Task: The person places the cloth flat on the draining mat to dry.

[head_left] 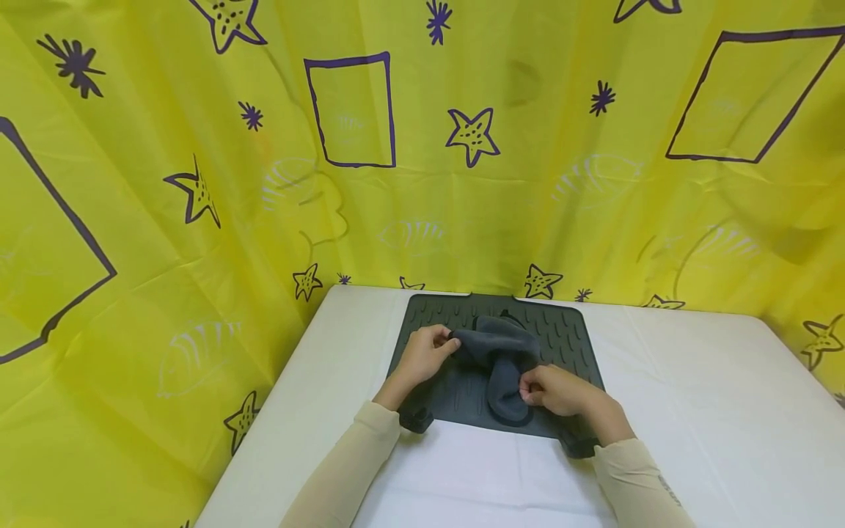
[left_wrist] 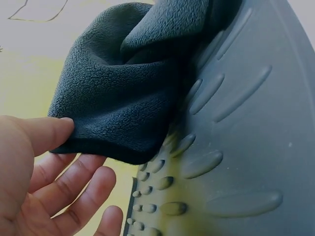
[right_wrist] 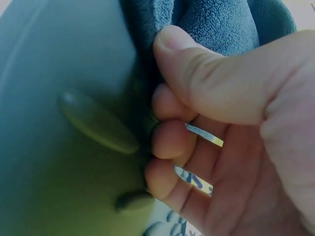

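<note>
A dark grey-blue fleecy cloth (head_left: 495, 341) with a black edge lies bunched on a dark ridged rubber mat (head_left: 571, 330). My left hand (head_left: 425, 353) pinches a corner of the cloth (left_wrist: 118, 98) between thumb and forefinger, the other fingers loosely bent below it. Lower down and to the right, my right hand (head_left: 554, 389) pinches the cloth's edge; in the right wrist view its thumb presses on the cloth (right_wrist: 216, 24) with the fingertips curled behind. Folds hide part of the cloth's far side.
The mat rests on a white table (head_left: 693, 381). A yellow curtain (head_left: 422, 198) printed with stars and fish hangs behind and to the left of the table. Black wrist devices (head_left: 416, 420) sit under both wrists.
</note>
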